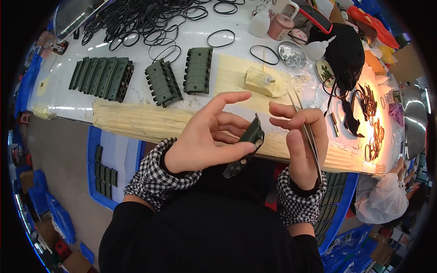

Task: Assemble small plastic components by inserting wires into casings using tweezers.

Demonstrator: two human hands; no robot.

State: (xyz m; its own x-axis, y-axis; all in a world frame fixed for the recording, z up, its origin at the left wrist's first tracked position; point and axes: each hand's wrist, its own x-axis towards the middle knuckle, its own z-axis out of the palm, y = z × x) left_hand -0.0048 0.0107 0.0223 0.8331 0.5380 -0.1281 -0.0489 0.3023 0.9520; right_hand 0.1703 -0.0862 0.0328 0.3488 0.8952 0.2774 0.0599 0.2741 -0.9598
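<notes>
Above a white, glossy tabletop [57, 91], I watch from afar as the left hand [198, 132] grips a dark-green, studded piece [251, 132], apparently moulded plastic, its fingers closed around it and the thumb pressed on its near side. Just across from it, the right hand [300, 152] carries slim silver metal tweezers [311, 142], its fingers loosely curled and the tips angled up and away from the piece.

Beyond the left hand lie three clusters of matching green ribbed sections [101, 78], and past them spreads a tangle of thin black rubber-like loops [141, 20]. Straight ahead, between the hands, stands a small cream-coloured block [265, 84].

I read this as close work on a single piece, paused or being lined up, with the tweezers in hand but not touching it. A next move, I judge, calls for a steady left grip with the studded edge exposed, and for the tweezers to be turned to bring their tips to bear.
</notes>
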